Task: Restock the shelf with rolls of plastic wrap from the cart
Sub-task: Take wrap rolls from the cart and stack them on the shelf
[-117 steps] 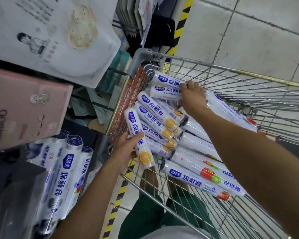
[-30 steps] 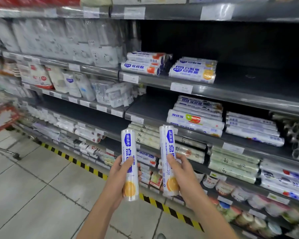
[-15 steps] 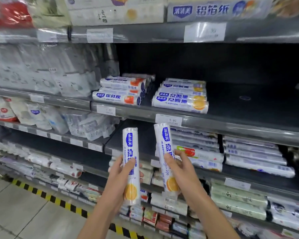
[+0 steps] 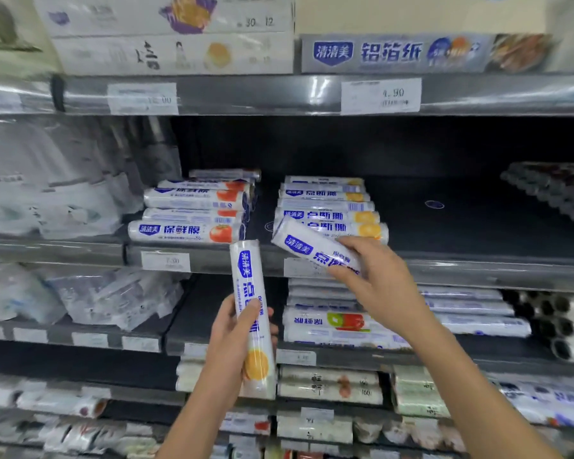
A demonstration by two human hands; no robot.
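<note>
- The right hand (image 4: 378,283), gripping the right roll (image 4: 307,246), has tipped it from upright toward 10 o'clock, just in front of the orange-label stack (image 4: 328,207).
- The left hand (image 4: 232,336) still grips the left roll (image 4: 252,313) upright, at 7 o'clock of the right roll.
- On the dark shelf (image 4: 478,226), tomato-label rolls (image 4: 186,231) lie at 9 o'clock of the stack.

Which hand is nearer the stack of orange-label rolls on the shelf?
Right. The right hand holds a tilted roll right at the front of the orange-label stack; the left hand grips an upright roll lower down, off to the stack's left.
</note>
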